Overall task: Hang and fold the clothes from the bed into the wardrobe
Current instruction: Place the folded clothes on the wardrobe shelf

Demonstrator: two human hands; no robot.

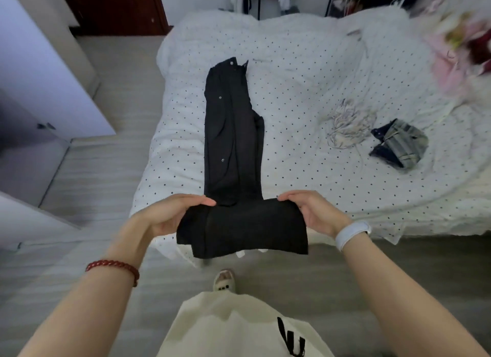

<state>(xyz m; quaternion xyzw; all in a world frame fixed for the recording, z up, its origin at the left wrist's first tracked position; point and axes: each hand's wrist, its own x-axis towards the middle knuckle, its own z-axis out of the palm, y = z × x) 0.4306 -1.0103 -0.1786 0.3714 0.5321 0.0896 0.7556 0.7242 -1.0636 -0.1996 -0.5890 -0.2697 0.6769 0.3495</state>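
The left hand (170, 214) is curled round the left end of the folded hem of the black garment (233, 149), thumb on top and fingers beneath. The right hand (309, 210) is closed on the right end of the same fold in the same way. The fold is held raised just above the near edge of the bed (305, 72), with the doubled cloth hanging down in front of that edge. The rest of the black garment is laid out flat in a long narrow strip running from the near edge toward the far edge, in the left half of the bed; small metal snaps are seen along it. A crumpled pale garment (348, 124) and a folded striped garment (400, 144) are lying near the right side of the bed, close together. A blurred pink heap (451, 51) is seen at the far right corner. A red bead bracelet (114, 269) is worn on the left wrist and a white band (352, 233) on the right.
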